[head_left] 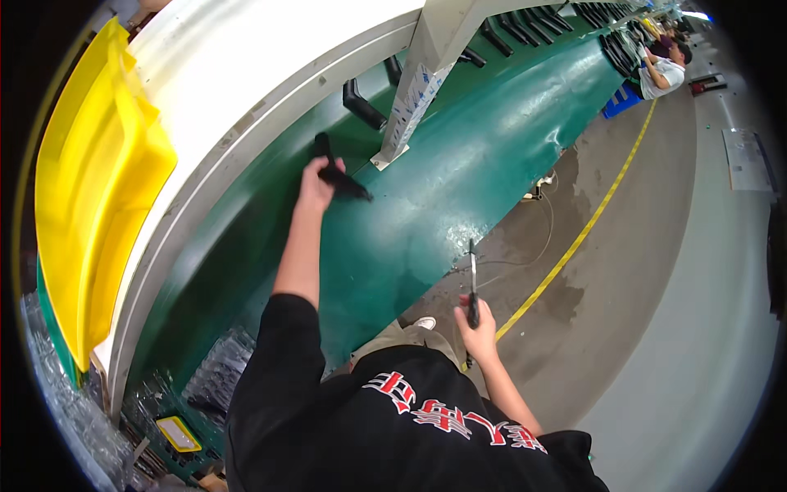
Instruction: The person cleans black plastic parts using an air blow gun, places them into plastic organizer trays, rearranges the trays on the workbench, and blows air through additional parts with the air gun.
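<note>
Out over the green bench top [385, 246], my left hand [315, 185] is closed around a bent black part [344, 182], somewhat blurred. Its exact kind does not show. My right hand [479, 326] grips a slim tool with a black handle and a metal shaft [473, 275], its dark tip pointing away from me near the bench's right edge. The tool and the black part are well apart. Another bent black part [361, 105] lies beyond my left hand, beside the metal post.
A grey metal post [410, 107] stands on the bench, carrying a white shelf [246, 49]. On the shelf is a yellow bin [98, 189]. More black parts [525, 29] line the far side. Clear plastic packaging [217, 369] lies lower left. A co-worker [662, 75] is at the far right.
</note>
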Tool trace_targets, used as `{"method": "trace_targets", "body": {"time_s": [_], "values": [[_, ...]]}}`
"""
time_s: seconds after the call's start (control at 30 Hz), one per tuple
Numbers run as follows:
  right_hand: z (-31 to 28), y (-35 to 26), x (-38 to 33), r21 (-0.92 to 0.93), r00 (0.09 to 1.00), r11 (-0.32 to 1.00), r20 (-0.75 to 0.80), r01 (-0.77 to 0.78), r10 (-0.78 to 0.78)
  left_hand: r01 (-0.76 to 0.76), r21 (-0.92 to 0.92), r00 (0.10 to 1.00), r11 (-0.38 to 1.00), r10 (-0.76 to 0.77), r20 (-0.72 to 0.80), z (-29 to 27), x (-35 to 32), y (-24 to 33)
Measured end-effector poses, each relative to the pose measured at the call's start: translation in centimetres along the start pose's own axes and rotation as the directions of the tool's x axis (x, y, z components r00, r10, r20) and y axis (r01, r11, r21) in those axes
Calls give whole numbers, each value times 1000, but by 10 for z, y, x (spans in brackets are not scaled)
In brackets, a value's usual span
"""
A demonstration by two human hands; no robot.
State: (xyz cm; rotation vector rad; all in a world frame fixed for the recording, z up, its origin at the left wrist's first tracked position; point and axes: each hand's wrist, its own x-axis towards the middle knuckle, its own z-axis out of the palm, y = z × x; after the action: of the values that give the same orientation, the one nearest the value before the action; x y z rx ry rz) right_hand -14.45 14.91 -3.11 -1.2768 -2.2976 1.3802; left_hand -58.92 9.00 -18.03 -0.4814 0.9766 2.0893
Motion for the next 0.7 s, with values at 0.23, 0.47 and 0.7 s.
{"method": "trace_targets", "body": {"time_s": [0.23, 0.47, 0.7], "values": [[-9, 35, -49, -42, 970, 970, -63, -238, 235, -110, 662, 955, 742, 263, -137, 4, 25, -5], [-12, 41, -44, -102, 977, 991, 182, -92, 110, -183, 706, 880, 684, 434, -193, -95, -186, -87], [-25, 108, -67, 31, 874, 955, 413, -296, 257, -372, 672, 701, 640, 669, -249, -150, -355, -125]]}}
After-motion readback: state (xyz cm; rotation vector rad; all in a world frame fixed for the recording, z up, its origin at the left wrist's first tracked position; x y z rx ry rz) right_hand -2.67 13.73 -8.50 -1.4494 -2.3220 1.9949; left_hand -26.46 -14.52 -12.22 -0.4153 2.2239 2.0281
